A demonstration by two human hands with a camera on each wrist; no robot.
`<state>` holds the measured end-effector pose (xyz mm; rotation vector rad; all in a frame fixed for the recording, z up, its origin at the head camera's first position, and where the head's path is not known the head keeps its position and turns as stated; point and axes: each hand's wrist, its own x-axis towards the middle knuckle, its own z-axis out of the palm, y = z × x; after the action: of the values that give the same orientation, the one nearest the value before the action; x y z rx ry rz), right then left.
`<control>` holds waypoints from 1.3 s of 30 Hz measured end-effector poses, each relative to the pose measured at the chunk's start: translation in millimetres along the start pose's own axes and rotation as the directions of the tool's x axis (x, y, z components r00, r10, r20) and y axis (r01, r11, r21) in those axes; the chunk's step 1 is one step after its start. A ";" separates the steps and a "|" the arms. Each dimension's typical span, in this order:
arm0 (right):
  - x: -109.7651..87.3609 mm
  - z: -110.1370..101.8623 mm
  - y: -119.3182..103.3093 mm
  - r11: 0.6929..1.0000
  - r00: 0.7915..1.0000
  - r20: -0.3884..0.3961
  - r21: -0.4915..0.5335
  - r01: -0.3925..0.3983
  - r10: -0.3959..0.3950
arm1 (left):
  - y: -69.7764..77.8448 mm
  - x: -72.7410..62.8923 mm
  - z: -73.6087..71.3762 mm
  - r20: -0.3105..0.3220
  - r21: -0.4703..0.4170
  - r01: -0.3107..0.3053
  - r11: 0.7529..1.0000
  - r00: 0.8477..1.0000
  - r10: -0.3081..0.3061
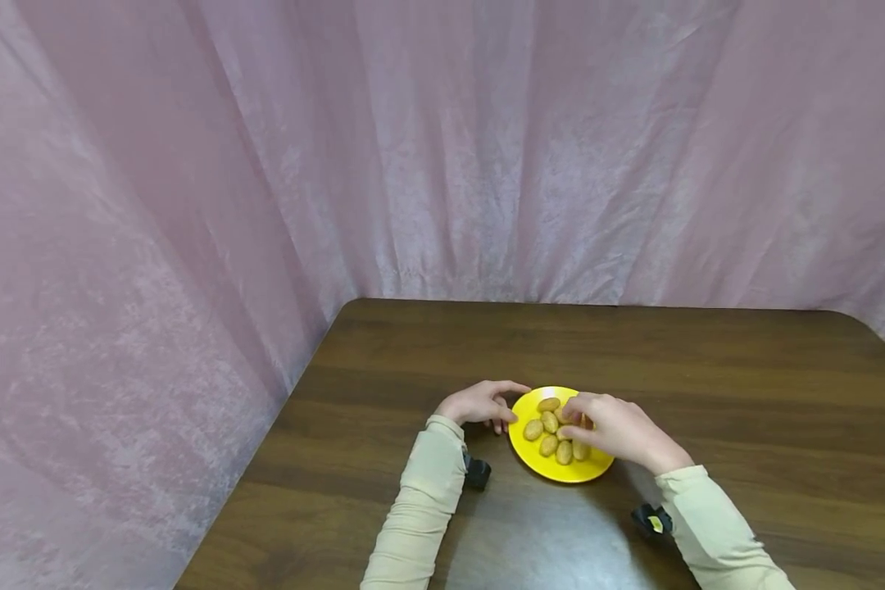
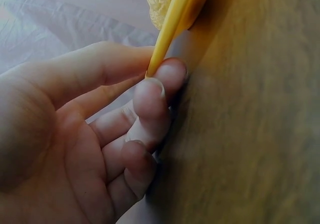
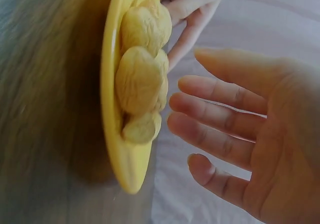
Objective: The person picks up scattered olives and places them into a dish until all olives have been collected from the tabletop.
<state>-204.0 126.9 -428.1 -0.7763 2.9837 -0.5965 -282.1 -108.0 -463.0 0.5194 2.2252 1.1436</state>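
Observation:
A round yellow plate (image 1: pixel 593 467) lies on the table with several tan, wrinkled, oval walnuts (image 1: pixel 533 430) grouped on it. My left hand (image 1: pixel 479 406) is at the plate's left side; in the left wrist view its thumb and fingertips pinch the plate's rim (image 2: pixel 167 39). Over the right part of the plate hovers my right hand (image 1: pixel 615 426), hiding some of the walnuts in the head view. The right wrist view shows that hand (image 3: pixel 240 119) with its fingers apart and a gap between them and the walnuts (image 3: pixel 139 81). It holds nothing.
The brown wooden table (image 1: pixel 383 360) extends around the plate on all sides. A pink curtain (image 1: pixel 450 164) hangs behind it and along its left side. Black wrist cameras are strapped on both forearms, near the tabletop.

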 end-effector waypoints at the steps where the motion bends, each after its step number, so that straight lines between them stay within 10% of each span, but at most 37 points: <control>1: -1.2 0.2 1.8 1.000 1.000 -0.004 0.004 -0.006 0.006 | -1.7 0.5 0.0 -0.002 -0.006 0.000 1.000 1.000 0.000; 20: -14.4 -18.5 42.9 0.997 0.988 -0.140 0.037 -0.064 0.068 | -10.0 15.9 -3.0 -0.019 -0.048 -0.025 0.999 1.000 0.024; 39: -4.4 -3.7 35.1 0.994 0.997 -0.047 0.092 -0.054 0.058 | -30.1 8.1 -5.1 -0.053 -0.028 -0.021 0.999 0.998 0.019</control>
<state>-217.0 158.5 -437.7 -0.6792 2.9870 -0.7539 -293.9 -123.2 -488.1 0.5058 2.2500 1.2107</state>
